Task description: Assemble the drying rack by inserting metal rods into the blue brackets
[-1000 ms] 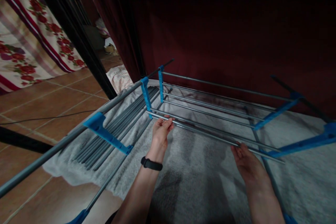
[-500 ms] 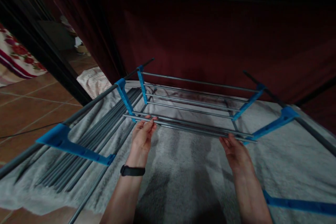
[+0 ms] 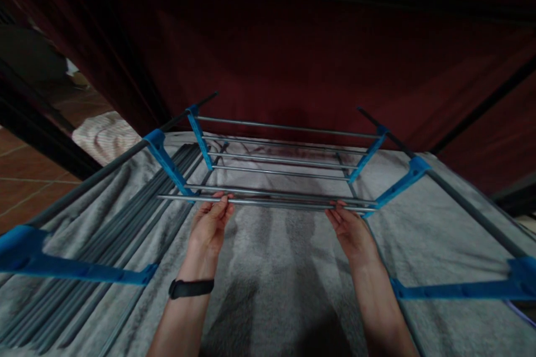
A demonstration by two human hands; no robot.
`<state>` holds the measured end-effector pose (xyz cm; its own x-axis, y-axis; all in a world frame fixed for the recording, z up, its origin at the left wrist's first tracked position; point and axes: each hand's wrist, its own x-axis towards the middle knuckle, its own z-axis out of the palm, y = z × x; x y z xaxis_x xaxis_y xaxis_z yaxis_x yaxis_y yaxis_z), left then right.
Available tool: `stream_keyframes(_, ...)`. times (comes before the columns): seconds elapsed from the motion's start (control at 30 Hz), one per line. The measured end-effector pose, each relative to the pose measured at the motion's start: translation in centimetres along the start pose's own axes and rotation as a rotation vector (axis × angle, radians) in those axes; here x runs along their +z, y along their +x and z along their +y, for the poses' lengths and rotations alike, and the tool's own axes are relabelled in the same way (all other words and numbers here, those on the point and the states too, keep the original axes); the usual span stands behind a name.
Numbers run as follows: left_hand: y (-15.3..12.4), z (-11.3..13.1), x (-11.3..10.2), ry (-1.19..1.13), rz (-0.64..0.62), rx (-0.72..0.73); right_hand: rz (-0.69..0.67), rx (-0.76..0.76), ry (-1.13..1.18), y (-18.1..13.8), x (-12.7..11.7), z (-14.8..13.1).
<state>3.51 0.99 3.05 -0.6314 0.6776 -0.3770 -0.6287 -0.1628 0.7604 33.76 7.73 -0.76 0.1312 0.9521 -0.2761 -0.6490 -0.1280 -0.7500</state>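
A drying rack frame with blue plastic brackets (image 3: 170,163) and grey metal rods lies over a grey towel (image 3: 276,268). My left hand (image 3: 209,226) and my right hand (image 3: 350,230) each pinch the nearest loose grey rod (image 3: 272,203) from below, left hand near its left third, right hand near its right end. The rod lies level across the frame, just in front of several rods fixed between the blue brackets (image 3: 368,153). A black band sits on my left wrist (image 3: 190,288).
A bundle of spare grey rods (image 3: 104,256) lies on the towel at the left. Long grey side tubes (image 3: 460,201) run along both sides with blue cross pieces (image 3: 460,290) near me. Dark red fabric (image 3: 293,50) hangs behind; tiled floor (image 3: 25,184) shows at the left.
The view has swung right and down, so the floral cloth left the picture. Both hands brought the rod level and square to the frame, closer to the right-hand blue bracket.
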Motion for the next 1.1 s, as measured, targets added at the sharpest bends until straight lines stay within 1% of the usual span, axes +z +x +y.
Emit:
stream_keyframes(0.23,0.3,0.6,-0.2,-0.016,0.026,0.017,0.068,-0.055,0.003,0.6,-1.0,-0.4)
stream_keyframes(0.4,0.1,0.3,0.1,-0.018,0.015,-0.004,0.113,-0.052,0.034,0.6,-0.7,-0.6)
stream_keyframes(0.77,-0.3,-1.5,0.5,0.025,-0.012,-0.073,0.07,-0.016,0.056,-0.1,0.2,0.4)
stream_keyframes(0.93,-1.0,-2.5,0.8,0.062,-0.024,-0.12,0.03,0.051,0.031,-0.4,0.5,1.1)
stream_keyframes(1.1,-1.6,-4.2,1.0,0.089,-0.048,-0.151,0.005,0.135,0.007,-0.7,0.7,2.5)
